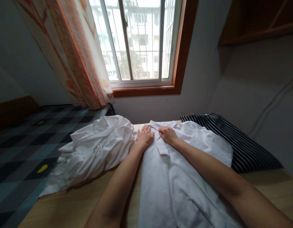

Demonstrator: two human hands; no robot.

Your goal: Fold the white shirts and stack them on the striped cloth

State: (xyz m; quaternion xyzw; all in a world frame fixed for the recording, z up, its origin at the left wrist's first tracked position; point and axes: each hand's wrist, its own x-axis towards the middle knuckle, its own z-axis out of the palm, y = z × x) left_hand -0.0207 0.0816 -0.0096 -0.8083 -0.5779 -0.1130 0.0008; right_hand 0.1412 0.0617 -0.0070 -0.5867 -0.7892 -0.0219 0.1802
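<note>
A white shirt (pixel 175 177) lies spread lengthwise on a wooden table (pixel 65 205), its collar at the far end. My left hand (pixel 144 136) rests flat on the shirt just left of the collar, fingers stretched out. My right hand (pixel 167 134) lies on the collar beside it, fingers extended and pressing down on the cloth. Neither hand grips anything.
A crumpled white garment (pixel 94 148) is heaped on the table's left side. A black and white striped cloth (pixel 237 142) lies at the right. A checkered bed cover (pixel 25 142) is at the left, below a window with a patterned curtain (pixel 75 57).
</note>
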